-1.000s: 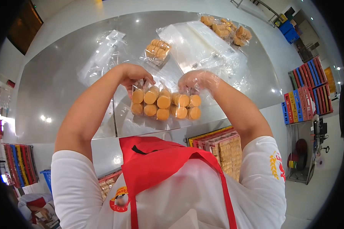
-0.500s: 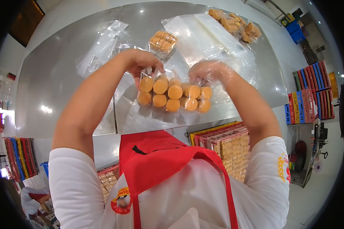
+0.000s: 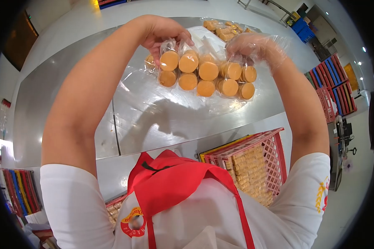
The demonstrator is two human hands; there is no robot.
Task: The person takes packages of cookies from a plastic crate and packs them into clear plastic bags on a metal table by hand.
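The left hand (image 3: 166, 35) and the right hand (image 3: 253, 47) hold up a row of clear bags (image 3: 207, 71) full of round cookies. The left fingers are closed on the tops of the bags at the left end. The right fingers are curled shut on the tops at the right end, but their tips are partly hidden. The bags hang in front of the person, over the counter (image 3: 145, 128), and look lifted off it, with a shadow on the metal below. The ones in the middle could slip, because they hang between the two hands and I cannot tell which fingers have them. The thin plastic could stretch or tear, since the cookies look heavy for it. If a top comes loose, cookies could slide out and break. Loose clear plastic (image 3: 280, 43) around the right wrist could snag on a bag. A lone bag (image 3: 150, 62) sits just behind the left fingers, so a bump could push it. More bags lie at the far end (image 3: 224, 30). A red crate (image 3: 275, 155) with packed cookies (image 3: 249, 172) stands below the near edge, so a dropped bag could hit it.
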